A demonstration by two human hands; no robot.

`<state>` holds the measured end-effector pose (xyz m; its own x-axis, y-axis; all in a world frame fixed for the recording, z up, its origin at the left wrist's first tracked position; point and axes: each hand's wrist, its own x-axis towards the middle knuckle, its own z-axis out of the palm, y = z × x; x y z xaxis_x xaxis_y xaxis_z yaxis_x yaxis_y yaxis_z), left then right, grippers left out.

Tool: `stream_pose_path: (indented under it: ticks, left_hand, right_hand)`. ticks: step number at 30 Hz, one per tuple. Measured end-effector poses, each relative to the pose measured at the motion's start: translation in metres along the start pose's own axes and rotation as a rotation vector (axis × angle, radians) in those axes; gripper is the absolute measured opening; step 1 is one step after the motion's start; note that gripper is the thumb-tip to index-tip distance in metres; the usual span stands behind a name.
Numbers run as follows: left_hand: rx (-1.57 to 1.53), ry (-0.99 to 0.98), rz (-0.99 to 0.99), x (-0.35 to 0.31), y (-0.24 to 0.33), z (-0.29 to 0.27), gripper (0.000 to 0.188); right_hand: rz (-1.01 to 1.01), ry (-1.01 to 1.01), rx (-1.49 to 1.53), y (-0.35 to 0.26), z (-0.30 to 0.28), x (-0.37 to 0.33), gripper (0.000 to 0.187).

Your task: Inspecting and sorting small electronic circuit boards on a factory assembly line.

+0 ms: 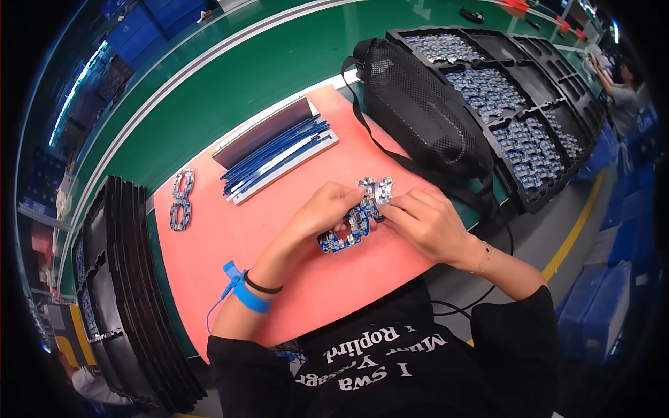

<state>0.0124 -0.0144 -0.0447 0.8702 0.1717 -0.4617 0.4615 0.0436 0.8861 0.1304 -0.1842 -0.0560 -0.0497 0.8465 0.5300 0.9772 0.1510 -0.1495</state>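
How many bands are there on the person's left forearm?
2: a black band, nearer the left hand, and a blue strap beside it, nearer the sleeve.

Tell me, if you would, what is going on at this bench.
A person holds a curved blue circuit-board piece with the fingers of the left hand and right hand, above a pink mat. Another piece, shaped like a figure eight, lies toward the mat's left edge. Farther off, blue strips lie in an open box. A black mesh bag is to the right, beside black trays.
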Motion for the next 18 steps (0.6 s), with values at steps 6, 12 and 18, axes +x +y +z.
stream_pose_path:
  ticks: [6,12,18]
  left_hand:
    - [-0.067,-0.003,0.026,-0.003,0.006,-0.002,0.037]
    - [-0.304,-0.050,-0.090,-0.004,0.012,0.000,0.040]
    - [-0.029,-0.135,0.031,-0.004,0.022,0.009,0.056]
  right_hand:
    - [-0.149,0.122,-0.123,0.004,0.000,-0.003,0.022]
    - [-0.241,0.298,-0.060,0.018,-0.024,0.007,0.018]
    - [-0.059,0.331,0.054,0.044,-0.098,-0.001,0.015]
